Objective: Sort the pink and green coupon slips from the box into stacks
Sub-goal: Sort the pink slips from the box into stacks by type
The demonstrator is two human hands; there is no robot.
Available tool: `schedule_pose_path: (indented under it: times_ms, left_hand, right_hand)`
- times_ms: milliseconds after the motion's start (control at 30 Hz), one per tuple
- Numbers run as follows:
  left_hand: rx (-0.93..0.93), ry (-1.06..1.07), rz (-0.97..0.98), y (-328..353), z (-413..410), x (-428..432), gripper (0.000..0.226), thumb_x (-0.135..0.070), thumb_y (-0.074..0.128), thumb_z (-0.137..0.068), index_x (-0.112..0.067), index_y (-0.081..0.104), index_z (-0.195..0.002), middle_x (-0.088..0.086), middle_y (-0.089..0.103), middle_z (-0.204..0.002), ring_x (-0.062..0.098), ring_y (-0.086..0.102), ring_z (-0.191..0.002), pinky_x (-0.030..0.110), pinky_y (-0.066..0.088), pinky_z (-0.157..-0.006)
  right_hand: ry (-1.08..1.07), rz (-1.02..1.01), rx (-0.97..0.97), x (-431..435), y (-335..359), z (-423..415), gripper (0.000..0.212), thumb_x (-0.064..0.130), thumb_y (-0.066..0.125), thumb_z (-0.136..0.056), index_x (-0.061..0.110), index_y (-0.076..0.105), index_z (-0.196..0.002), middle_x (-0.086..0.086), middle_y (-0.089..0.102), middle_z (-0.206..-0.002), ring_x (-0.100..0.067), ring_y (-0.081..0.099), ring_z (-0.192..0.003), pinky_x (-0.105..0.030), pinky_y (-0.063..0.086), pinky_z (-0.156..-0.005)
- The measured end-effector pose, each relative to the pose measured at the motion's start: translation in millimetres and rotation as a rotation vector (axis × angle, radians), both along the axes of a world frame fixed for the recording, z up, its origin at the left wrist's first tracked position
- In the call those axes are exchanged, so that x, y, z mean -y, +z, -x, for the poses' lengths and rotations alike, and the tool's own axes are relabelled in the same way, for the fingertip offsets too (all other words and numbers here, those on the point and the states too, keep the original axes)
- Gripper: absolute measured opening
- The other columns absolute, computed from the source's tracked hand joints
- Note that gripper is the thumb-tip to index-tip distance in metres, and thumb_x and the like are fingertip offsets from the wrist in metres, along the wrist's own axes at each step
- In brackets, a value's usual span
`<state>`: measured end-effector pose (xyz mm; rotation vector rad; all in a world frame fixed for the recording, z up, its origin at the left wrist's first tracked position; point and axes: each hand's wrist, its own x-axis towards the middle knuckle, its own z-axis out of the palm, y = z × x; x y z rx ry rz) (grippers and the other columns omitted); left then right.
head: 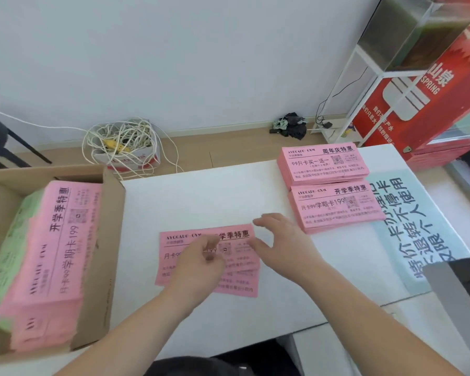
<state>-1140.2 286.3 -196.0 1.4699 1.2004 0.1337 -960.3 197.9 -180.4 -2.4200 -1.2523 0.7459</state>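
Pink slips (239, 280) lie long-side left-to-right; right hand (280, 245) spread open, left hand (201, 264) curled, grip unclear.

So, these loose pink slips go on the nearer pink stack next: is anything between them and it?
Nothing visible blocks the way. Only bare white table lies between the loose pink slips and the nearer pink stack. The right hand hovers above that gap.

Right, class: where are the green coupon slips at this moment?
In the head view, the green slips sit in the cardboard box at the far left, just left of its pink slips.
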Motion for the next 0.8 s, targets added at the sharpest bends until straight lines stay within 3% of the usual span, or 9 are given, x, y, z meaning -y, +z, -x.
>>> schedule_pose_path:
  times_ms: [100,233,333,400,533,633,733,800]
  left_hand:
    - [0.037,0.061,0.009,-9,39,-2,0.031,-0.014,0.062,-0.097,-0.032,0.064,-0.122,-0.018,0.065,-0.121,-0.002,0.062,-0.107,0.016,0.049,-0.082]
    - [0.051,0.281,-0.028,-18,86,4,0.037,-0.004,0.059,-0.096,-0.029,0.061,-0.124,-0.015,0.062,-0.126,0.001,0.059,-0.114,0.019,0.047,-0.096]
    - [0.079,0.376,0.019,-21,100,9,0.044,0.0,0.056,-0.096,-0.041,0.056,-0.114,-0.022,0.059,-0.123,-0.01,0.055,-0.113,0.009,0.04,-0.085]
    - [0.103,0.412,0.036,-24,102,6,0.041,-0.003,0.059,-0.096,-0.042,0.057,-0.111,-0.022,0.061,-0.117,-0.011,0.055,-0.109,0.011,0.041,-0.081]
    - [0.123,0.394,0.111,-22,97,2,0.032,-0.011,0.067,-0.095,-0.034,0.064,-0.116,-0.013,0.073,-0.105,0.001,0.066,-0.098,0.024,0.051,-0.084]
    - [0.143,0.403,0.157,-18,86,-1,0.027,-0.018,0.072,-0.094,-0.036,0.062,-0.111,-0.009,0.074,-0.095,0.011,0.068,-0.086,0.029,0.049,-0.071]
    - [0.17,0.49,0.196,-17,74,-10,0.032,-0.031,0.077,-0.09,-0.021,0.066,-0.118,-0.008,0.074,-0.089,0.007,0.062,-0.066,0.028,0.042,-0.059]
    - [0.192,0.469,0.179,-13,70,-11,0.022,-0.027,0.078,-0.089,-0.014,0.073,-0.106,-0.009,0.071,-0.073,0.005,0.056,-0.057,0.025,0.04,-0.058]
  right_hand:
    - [0.049,0.031,-0.062,-16,-16,48,0.042,0.046,0.061,-0.095,0.032,0.06,-0.135,0.018,0.052,-0.14,-0.007,0.046,-0.133,-0.035,0.045,-0.107]
    - [0.07,0.099,0.057,-14,-33,81,0.043,0.04,0.052,-0.1,0.034,0.054,-0.142,0.02,0.047,-0.144,-0.008,0.035,-0.14,-0.034,0.046,-0.105]
    - [0.052,0.122,0.132,-10,-41,94,0.049,0.037,0.051,-0.097,0.035,0.048,-0.147,0.024,0.04,-0.145,-0.008,0.028,-0.14,-0.032,0.048,-0.103]
    - [0.02,0.115,0.14,-13,-45,98,0.049,0.037,0.05,-0.096,0.036,0.05,-0.145,0.024,0.04,-0.143,-0.008,0.028,-0.138,-0.032,0.048,-0.101]
    - [0.025,0.153,0.109,-11,-40,91,0.047,0.039,0.05,-0.096,0.04,0.052,-0.143,0.027,0.041,-0.14,-0.007,0.03,-0.135,-0.034,0.049,-0.098]
    - [0.047,0.156,0.094,-11,-38,84,0.042,0.047,0.047,-0.098,0.044,0.054,-0.14,0.029,0.043,-0.136,-0.004,0.031,-0.134,-0.034,0.048,-0.096]
    - [0.051,0.161,0.038,-11,-34,77,0.041,0.06,0.038,-0.101,0.047,0.057,-0.134,0.031,0.046,-0.132,-0.003,0.033,-0.132,-0.034,0.046,-0.095]
    - [0.058,0.163,0.002,-11,-32,72,0.044,0.065,0.031,-0.101,0.049,0.06,-0.13,0.03,0.048,-0.125,-0.003,0.035,-0.127,-0.034,0.044,-0.09]
